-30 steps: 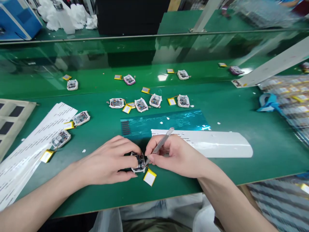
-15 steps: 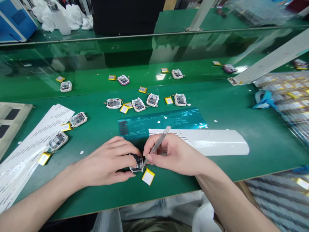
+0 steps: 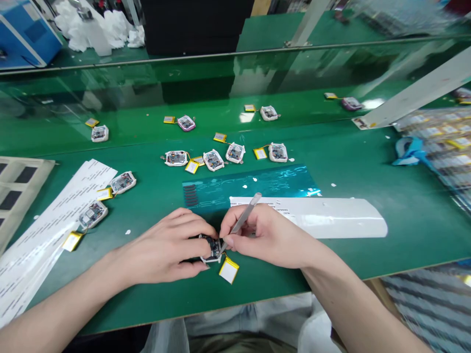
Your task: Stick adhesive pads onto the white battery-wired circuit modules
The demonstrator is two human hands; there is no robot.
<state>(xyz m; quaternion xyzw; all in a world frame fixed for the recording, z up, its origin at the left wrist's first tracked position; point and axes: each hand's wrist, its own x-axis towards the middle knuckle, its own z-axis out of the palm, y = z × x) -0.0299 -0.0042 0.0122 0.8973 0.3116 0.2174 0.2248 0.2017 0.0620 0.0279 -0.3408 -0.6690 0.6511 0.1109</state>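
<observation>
My left hand [image 3: 176, 243] is closed around a white-framed smartwatch case [image 3: 212, 249] with a bare circuit board inside, holding it flat on the green table. Its left part is hidden under my fingers. In my right hand [image 3: 253, 230], pinched between thumb and fingers, is a pair of metal tweezers [image 3: 246, 215]. They slant down, and their tip meets the right edge of the case. Beside the case lies a yellow-edged battery [image 3: 229, 269], joined to it by a short wire.
Several more open watch cases [image 3: 213, 160] with batteries lie further back. A blue film strip [image 3: 250, 184] and a white label sheet [image 3: 338, 218] lie beyond my right hand. Long white strips [image 3: 44, 245] are at left; a white post [image 3: 412, 95] and a tray of batteries [image 3: 437, 128] are at right.
The whole view has shifted slightly, so things sit a little further right. Both hands keep their hold, with the tweezers' tip still at the case's right edge.
</observation>
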